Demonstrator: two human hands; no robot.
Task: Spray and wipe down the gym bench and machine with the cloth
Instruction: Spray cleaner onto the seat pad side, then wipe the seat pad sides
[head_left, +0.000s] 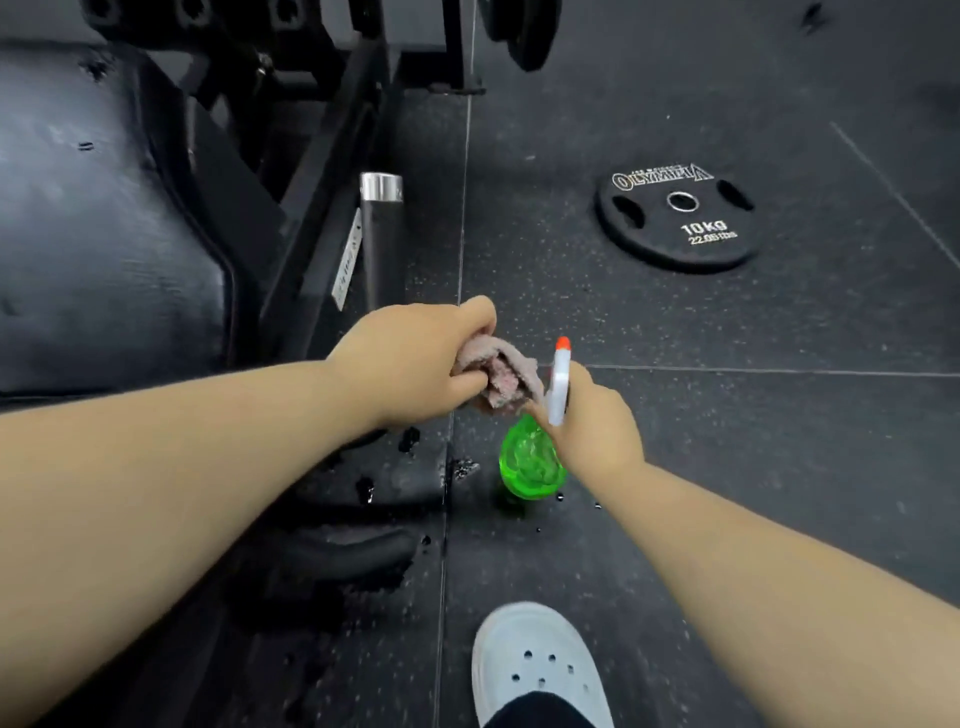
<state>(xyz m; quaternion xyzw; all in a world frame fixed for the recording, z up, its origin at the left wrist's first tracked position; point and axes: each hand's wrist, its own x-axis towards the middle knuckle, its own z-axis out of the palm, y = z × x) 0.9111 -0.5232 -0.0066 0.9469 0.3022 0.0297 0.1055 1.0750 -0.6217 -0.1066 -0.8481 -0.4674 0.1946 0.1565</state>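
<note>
The dark speckled rubber floor (727, 441) fills most of the view. On the left is the big black padded bench (104, 234). It has a few small marks on it. Just right of it is the black metal machine frame (332, 171), with a dark bar that has a shiny silver tip (383, 234). Far to the right, a round black weight plate (675, 218) lies flat on the floor. Near the bottom is one white shoe with holes (535, 660).

The left hand (410, 358) is in the middle, just right of the machine. Its fingers are curled tight around a bunched pink-grey cloth (501, 376). The cloth is up in the air and is not touching the bench or the machine. The right hand (597, 421) is just beside it. Its fingers wrap the neck of a bright green spray bottle with a white top and orange tip (530, 462). The bottle hangs low. I cannot tell if it touches the floor.

Small wet drops (410, 439) sit on the floor and on the machine's foot near the hands. So I think some spray has landed there. No wiping is going on now. I think most of the wiping of the bench and the machine is still left to do.
</note>
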